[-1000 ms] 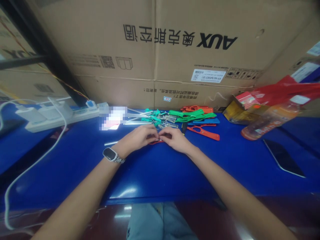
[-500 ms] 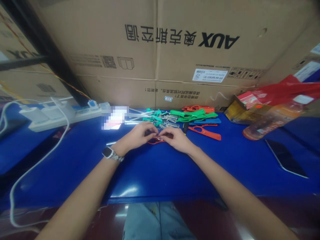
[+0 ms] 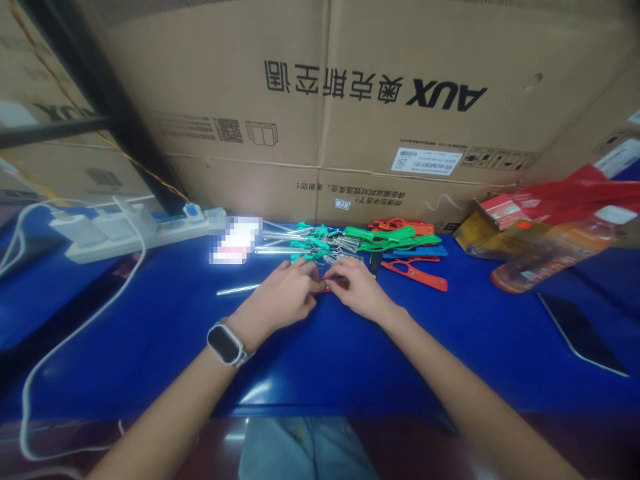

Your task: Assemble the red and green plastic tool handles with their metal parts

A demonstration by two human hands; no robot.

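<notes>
My left hand (image 3: 283, 293), with a watch on the wrist, is closed over a red plastic piece (image 3: 327, 288), its back turned up. From the other side my right hand (image 3: 359, 288) pinches the same piece with thumb and fingertips. Only a sliver of red shows between the hands, so its shape is mostly hidden. Just beyond the fingers lies a pile of green plastic parts (image 3: 303, 248) with metal rods (image 3: 280, 251) and silvery spring-like parts (image 3: 345, 246). One loose metal rod (image 3: 237, 290) lies left of my left hand.
Flat green handles (image 3: 400, 235), orange-red handles (image 3: 417, 274) and a blue one (image 3: 423, 252) lie at the back. A drink bottle (image 3: 555, 257), a phone (image 3: 583, 333) and an open box (image 3: 480, 233) are on the right. A power strip (image 3: 130, 237) stands left. A large carton (image 3: 210, 73) walls off the back.
My left hand has rolled over, back upward, covering most of the red piece. My right hand keeps its pinch. The whole view has shifted slightly.
</notes>
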